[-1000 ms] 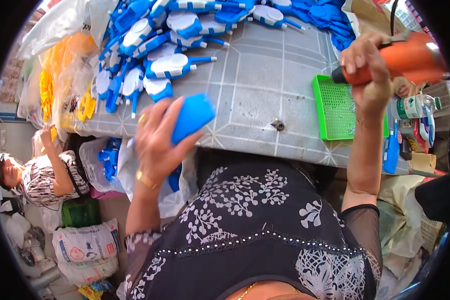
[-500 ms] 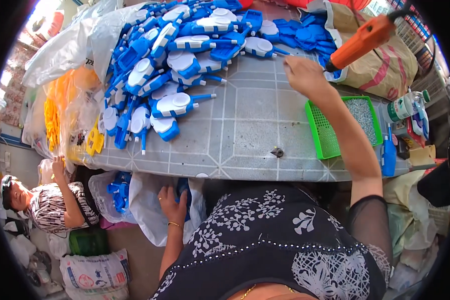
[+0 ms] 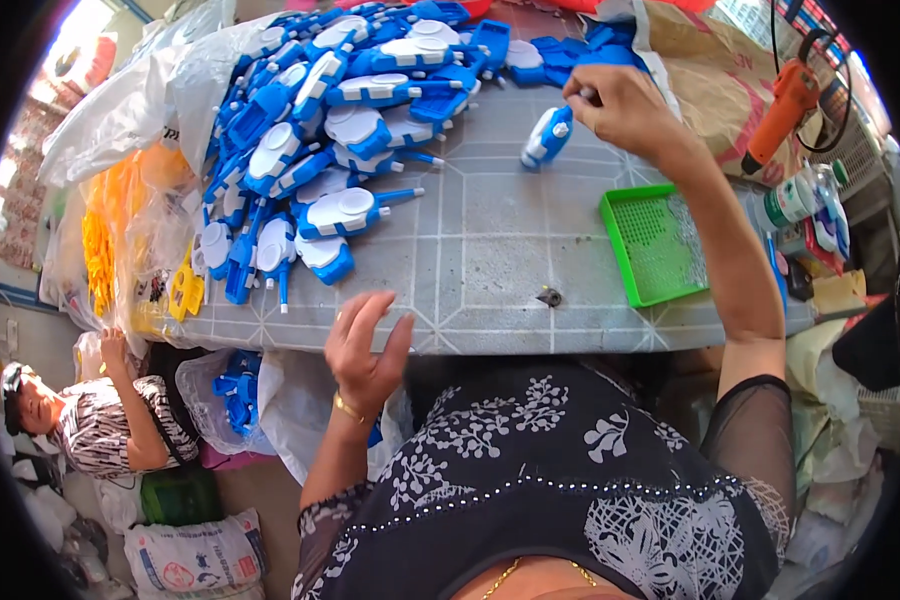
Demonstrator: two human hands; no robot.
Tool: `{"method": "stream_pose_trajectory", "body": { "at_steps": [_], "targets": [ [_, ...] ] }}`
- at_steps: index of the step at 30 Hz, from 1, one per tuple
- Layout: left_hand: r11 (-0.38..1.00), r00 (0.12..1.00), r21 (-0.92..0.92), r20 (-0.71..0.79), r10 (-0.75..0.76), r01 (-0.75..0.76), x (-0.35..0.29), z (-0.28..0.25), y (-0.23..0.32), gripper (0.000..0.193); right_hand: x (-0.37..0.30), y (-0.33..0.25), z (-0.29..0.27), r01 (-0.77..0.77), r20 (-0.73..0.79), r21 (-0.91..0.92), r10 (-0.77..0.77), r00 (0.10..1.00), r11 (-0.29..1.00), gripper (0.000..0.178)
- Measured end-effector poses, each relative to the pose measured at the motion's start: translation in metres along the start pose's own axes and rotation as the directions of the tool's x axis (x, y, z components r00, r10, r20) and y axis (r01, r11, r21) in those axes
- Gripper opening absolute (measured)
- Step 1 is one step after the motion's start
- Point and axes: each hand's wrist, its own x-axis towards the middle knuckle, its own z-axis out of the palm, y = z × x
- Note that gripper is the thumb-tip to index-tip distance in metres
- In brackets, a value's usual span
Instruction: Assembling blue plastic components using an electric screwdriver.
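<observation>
My right hand [image 3: 630, 112] is closed on the thin handle end of a blue-and-white plastic device [image 3: 547, 138], which hangs tilted over the far part of the table. The fingers cover most of that handle. Over the table's near edge, my left hand [image 3: 365, 350] is open, its fingers apart and nothing in them. Left of the held device lies a large heap of similar blue-and-white devices [image 3: 355, 125], each with a round white lid and a narrow blue stem. Behind my right hand are flat blue plastic parts [image 3: 560, 60], spilling from a brown paper bag [image 3: 700, 60].
An orange electric screwdriver [image 3: 785, 115] hangs by its cord at the right. Beside my right forearm stands a green tray [image 3: 625, 260], partly hidden. A small dark piece [image 3: 550, 297] lies on the grey table [image 3: 490, 240]. Another person [image 3: 120, 420] is at the lower left.
My right hand has taken hold of a device from the heap's right side and lifted it. My left hand has risen from the white bag to the table edge. The screwdriver has swung right.
</observation>
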Motion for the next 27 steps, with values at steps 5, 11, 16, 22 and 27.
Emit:
{"method": "stream_pose_trajectory", "body": {
  "at_steps": [5, 11, 16, 22, 27],
  "targets": [
    [0.864, 0.854, -0.099, 0.133, 0.502, -0.493, 0.054, 0.057, 0.048, 0.037, 0.024, -0.044, 0.004, 0.271, 0.514, -0.159, -0.154, 0.844, 0.949, 0.023],
    [0.842, 0.736, -0.034, 0.468, 0.489, -0.538, 0.077, 0.131, 0.041, 0.070, 0.013, -0.075, 0.090, 0.304, 0.707, 0.013, -0.224, 0.671, 0.953, 0.023],
    [0.883, 0.743, 0.111, 0.594, 0.309, -0.457, 0.072, 0.146, 0.017, 0.056, -0.004, -0.025, 0.062, 0.164, 0.386, 0.216, -0.238, 0.891, 0.963, 0.035],
    [0.917, 0.859, 0.010, 0.354, 0.369, -0.398, 0.071, 0.153, 0.011, 0.057, -0.024, 0.112, 0.019, -0.221, 0.092, -0.498, 0.304, 0.948, 0.838, 0.024],
    [0.947, 0.858, 0.001, 0.422, 0.292, -0.323, 0.071, 0.152, 0.004, 0.061, -0.036, 0.170, 0.064, -0.178, -0.034, -0.770, 0.239, 0.970, 0.613, 0.020]
  ]
}}
